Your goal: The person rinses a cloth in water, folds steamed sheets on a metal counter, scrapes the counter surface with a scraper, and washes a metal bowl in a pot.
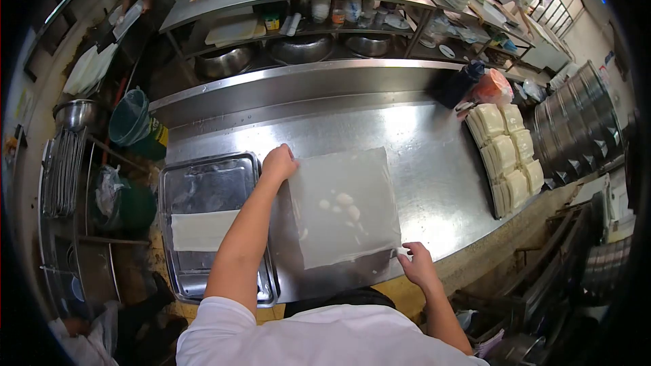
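Observation:
A thin, translucent whitish sheet (342,190) lies nearly flat on the steel worktable, with several pale blotches around its middle. My left hand (278,163) is closed at its far left corner, the arm reaching across the tray's edge. At the near right corner, my right hand (418,264) pinches a whitish bit that seems to be the sheet's corner. To the left, a metal tray (203,186) holds a folded white strip (203,230), partly covered by my left forearm.
Stacks of folded pale sheets (502,152) sit on a dark tray at the right, beside tall steel cylinders (573,125). A dark bottle (463,85) and an orange-pink bag (493,88) stand behind. A raised metal edge (305,81) bounds the table's far side. Other people work farther back.

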Action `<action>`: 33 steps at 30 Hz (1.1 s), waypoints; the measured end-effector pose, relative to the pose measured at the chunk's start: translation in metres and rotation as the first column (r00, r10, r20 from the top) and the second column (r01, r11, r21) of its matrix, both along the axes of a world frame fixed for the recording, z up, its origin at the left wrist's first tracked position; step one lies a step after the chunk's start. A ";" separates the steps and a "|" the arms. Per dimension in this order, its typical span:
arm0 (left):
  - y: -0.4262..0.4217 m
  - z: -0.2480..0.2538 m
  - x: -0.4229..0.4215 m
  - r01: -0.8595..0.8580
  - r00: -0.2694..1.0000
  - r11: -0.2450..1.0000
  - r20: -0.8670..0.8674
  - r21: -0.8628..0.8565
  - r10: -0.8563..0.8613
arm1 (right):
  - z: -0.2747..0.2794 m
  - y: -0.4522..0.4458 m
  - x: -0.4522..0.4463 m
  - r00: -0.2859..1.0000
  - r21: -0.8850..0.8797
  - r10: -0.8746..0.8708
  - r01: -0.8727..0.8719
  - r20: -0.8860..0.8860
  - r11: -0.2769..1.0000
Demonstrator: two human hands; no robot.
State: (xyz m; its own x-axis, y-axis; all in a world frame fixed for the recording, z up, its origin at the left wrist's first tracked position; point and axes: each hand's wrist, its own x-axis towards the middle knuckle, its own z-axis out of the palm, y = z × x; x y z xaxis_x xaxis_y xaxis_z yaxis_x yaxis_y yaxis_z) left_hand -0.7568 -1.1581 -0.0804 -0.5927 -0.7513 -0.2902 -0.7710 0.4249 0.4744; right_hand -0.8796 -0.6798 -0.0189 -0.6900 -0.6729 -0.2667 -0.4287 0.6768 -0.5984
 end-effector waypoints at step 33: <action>0.012 0.034 0.001 -0.015 1.000 0.995 0.016 0.099 0.014 | 0.015 -0.201 -0.098 0.941 -0.078 0.338 -0.337 0.004 0.938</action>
